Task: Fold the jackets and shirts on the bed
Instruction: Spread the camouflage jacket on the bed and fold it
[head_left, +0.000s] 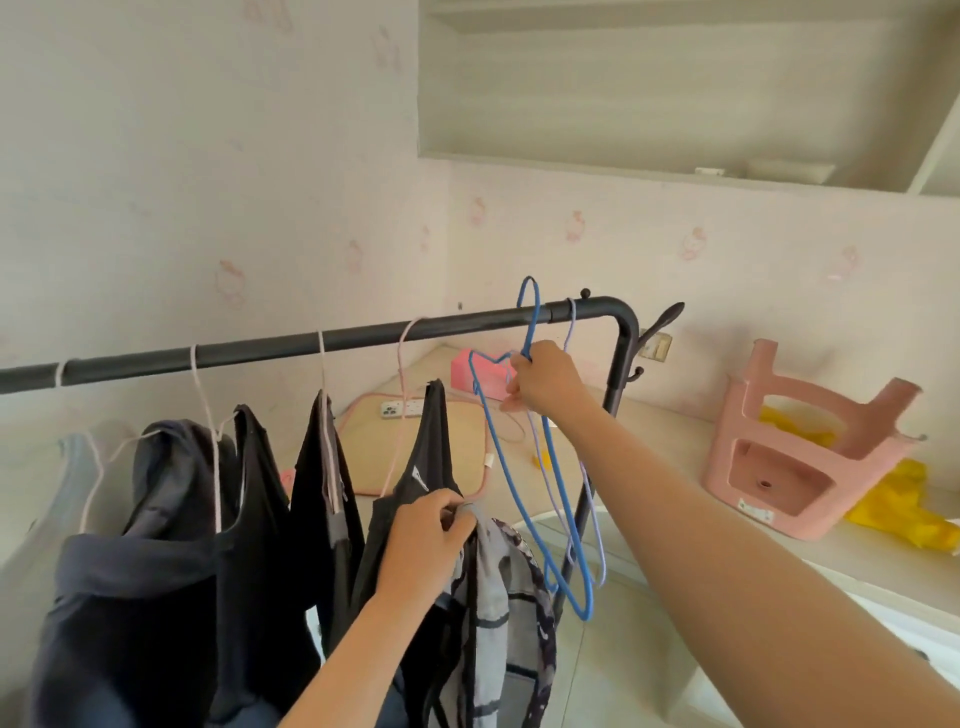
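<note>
A dark metal clothes rail (311, 343) crosses the view. Several dark shirts and jackets (171, 519) hang from it on pale hangers. My left hand (426, 540) grips a grey patterned garment (498, 597) by its top, below the rail. My right hand (545, 382) holds an empty blue wire hanger (519, 514) by its neck, with the hook raised just above the rail's right end. A lilac hanger (589, 493) hangs on the rail beside it.
A pink plastic stool (795, 457) lies on its side on a pale ledge, with yellow cloth (914, 509) by it. A tan mat (374, 441), a white power strip (400, 409) and a pink box (478, 371) lie behind the rail. White shelves are mounted overhead.
</note>
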